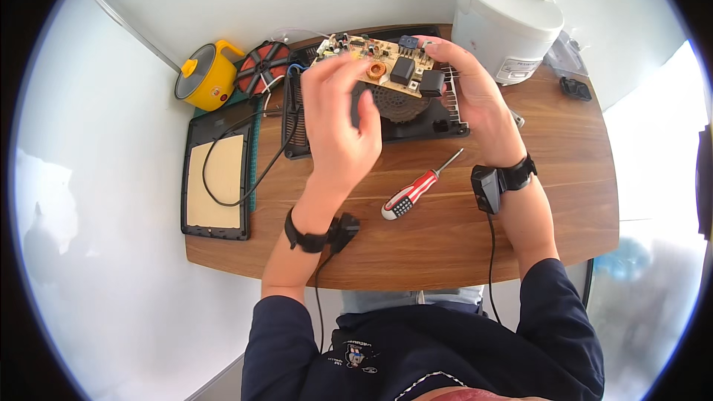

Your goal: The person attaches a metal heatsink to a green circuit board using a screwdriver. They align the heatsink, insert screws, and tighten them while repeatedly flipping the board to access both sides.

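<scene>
A tan circuit board [388,52] with a copper coil and black blocks on it is tilted up above an open black appliance housing [445,129]. My right hand [486,96] grips the board's right end, thumb on top and the other fingers mostly hidden. Close over the board's left part is my left hand [338,122], its fingers bent and its thumb apart; whether the fingertips touch the board I cannot tell. Beneath the board, a dark round disc [401,106] shows inside the housing. A red and white screwdriver [412,194] lies on the table in front of it.
On the wooden table [356,252], a black panel with a beige sheet [215,178] lies left, crossed by a black cable [267,168]. Behind it are a yellow pot [208,82] and a red and black round part [261,67]. A white rice cooker [505,22] stands back right.
</scene>
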{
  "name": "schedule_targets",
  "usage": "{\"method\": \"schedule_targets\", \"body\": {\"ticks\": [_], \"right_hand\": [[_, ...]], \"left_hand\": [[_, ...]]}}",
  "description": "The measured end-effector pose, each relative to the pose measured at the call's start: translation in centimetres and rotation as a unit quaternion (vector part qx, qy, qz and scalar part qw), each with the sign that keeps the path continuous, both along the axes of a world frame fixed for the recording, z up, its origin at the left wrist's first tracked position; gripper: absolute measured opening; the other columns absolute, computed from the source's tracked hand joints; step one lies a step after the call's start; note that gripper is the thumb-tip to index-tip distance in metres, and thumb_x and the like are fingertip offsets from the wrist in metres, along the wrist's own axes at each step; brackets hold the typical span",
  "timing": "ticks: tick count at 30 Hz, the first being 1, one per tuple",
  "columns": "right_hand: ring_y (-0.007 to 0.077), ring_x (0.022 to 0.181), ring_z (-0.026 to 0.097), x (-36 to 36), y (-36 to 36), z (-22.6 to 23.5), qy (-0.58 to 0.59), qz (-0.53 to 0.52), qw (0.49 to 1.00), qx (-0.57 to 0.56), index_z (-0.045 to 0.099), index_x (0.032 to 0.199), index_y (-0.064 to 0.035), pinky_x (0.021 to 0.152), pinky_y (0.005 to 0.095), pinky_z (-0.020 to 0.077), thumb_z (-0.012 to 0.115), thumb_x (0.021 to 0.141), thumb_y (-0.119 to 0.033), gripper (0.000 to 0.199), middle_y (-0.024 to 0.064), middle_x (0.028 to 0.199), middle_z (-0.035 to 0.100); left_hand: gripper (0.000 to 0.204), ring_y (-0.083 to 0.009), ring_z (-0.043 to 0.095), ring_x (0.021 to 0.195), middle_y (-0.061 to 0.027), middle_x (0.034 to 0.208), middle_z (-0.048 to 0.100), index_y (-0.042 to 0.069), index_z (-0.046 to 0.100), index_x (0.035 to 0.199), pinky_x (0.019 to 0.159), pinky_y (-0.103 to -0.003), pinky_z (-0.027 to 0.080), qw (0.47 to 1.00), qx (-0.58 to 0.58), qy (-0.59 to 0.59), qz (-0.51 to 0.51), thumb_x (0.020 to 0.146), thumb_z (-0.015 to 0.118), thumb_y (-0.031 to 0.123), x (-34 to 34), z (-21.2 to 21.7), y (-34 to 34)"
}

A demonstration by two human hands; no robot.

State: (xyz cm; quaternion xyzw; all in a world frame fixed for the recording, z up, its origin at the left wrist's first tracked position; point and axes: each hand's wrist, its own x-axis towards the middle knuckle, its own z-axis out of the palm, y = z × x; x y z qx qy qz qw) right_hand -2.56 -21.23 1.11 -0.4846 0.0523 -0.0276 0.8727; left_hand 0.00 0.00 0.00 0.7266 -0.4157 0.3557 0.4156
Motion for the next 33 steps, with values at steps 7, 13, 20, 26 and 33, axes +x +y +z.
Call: {"method": "schedule_targets", "body": {"ticks": [7, 13, 20, 26, 33], "right_hand": [[0.0082, 0.061, 0.054, 0.4, 1.2, -0.9, -0.025, -0.019, 0.999, -0.022, 0.069, 0.118, 0.0019, 0.055, 0.0217, 0.0437, 0.07, 0.094, -0.016, 0.031, 0.0037, 0.091, 0.068], [0.0091, 0.06, 0.056, 0.2, 3.5, -2.4, -0.011, -0.01, 0.997, -0.075, 0.068, 0.12, 0.0013, 0.055, 0.0235, 0.0448, 0.072, 0.092, -0.013, 0.031, 0.0035, 0.09, 0.068], [0.0088, 0.063, 0.059, 0.6, 3.6, -2.6, -0.064, -0.092, 0.976, -0.189, 0.064, 0.121, -0.0022, 0.057, 0.0245, 0.046, 0.079, 0.093, -0.027, 0.041, 0.0024, 0.086, 0.066], [0.0132, 0.069, 0.062, 0.8, 0.5, -2.9, -0.022, -0.204, 0.965, -0.164, 0.059, 0.12, -0.0013, 0.056, 0.0284, 0.0485, 0.059, 0.105, -0.039, 0.04, 0.0051, 0.085, 0.061], [0.0273, 0.096, 0.066, -1.4, 0.1, -5.1, -0.015, -0.164, 0.984, 0.063, 0.058, 0.119, 0.0032, 0.092, 0.0446, 0.0545, 0.057, 0.107, -0.018, 0.025, 0.0106, 0.105, 0.063]], "left_hand": [[0.044, -0.0241, 0.063, 0.112, -0.0147, 0.121, 0.063, 0.001, 0.053, 0.132, 0.099, -0.039, 0.052, 0.715, -0.332, 0.543, -0.289, 0.11, 0.049, 0.039, -2.1, -5.4, 0.8], [0.053, -0.0283, 0.058, 0.128, -0.0186, 0.138, 0.06, 0.003, 0.049, 0.14, 0.109, -0.044, 0.047, 0.596, -0.457, 0.557, -0.355, 0.111, 0.038, 0.046, 0.1, -3.7, -0.6], [0.042, -0.0376, 0.063, 0.123, -0.0239, 0.135, 0.062, -0.001, 0.049, 0.138, 0.105, -0.05, 0.054, 0.61, -0.466, 0.547, -0.333, 0.112, 0.036, 0.03, 2.5, -1.9, -1.3], [0.039, -0.0394, 0.067, 0.115, -0.0241, 0.129, 0.065, 0.003, 0.048, 0.139, 0.095, -0.051, 0.061, 0.598, -0.359, 0.633, -0.336, 0.112, 0.036, 0.029, 1.2, -4.6, 0.8], [0.04, -0.0383, 0.07, 0.111, -0.025, 0.127, 0.066, 0.003, 0.048, 0.138, 0.091, -0.05, 0.062, 0.605, -0.312, 0.654, -0.331, 0.112, 0.038, 0.031, 0.1, -5.5, 0.9]]}}
